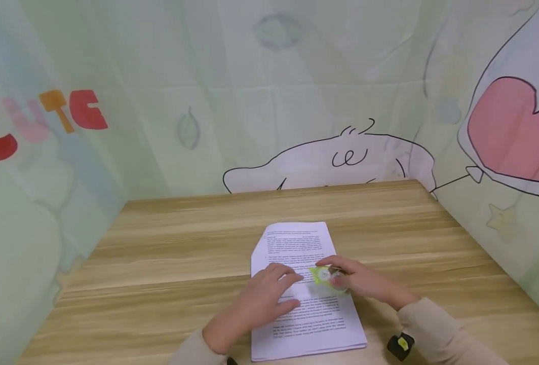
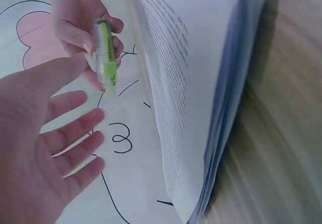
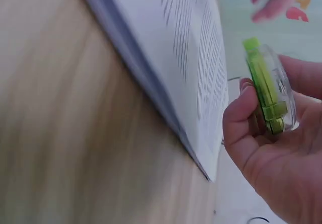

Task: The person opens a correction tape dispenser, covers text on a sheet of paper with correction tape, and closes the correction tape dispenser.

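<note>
Over the stack of printed paper [image 1: 312, 332], my right hand [image 1: 367, 279] grips a green and clear correction tape dispenser [image 1: 322, 275] between thumb and fingers. In the right wrist view the dispenser [image 3: 269, 90] stands on edge in the fingers, its green tip pointing away from the palm. My left hand [image 1: 265, 299] hovers over the left side of the pages with fingers spread, holding nothing. From the left wrist, the open left fingers [image 2: 75, 133] show close to the dispenser [image 2: 104, 55], above the level of the top sheet.
Beneath the paper is a wood-grain table [image 1: 183, 263]. A printed cloth with cartoon figures [image 1: 269, 101] hangs behind it and along both sides. A black band with a yellow-green piece [image 1: 400, 345] sits at the right wrist.
</note>
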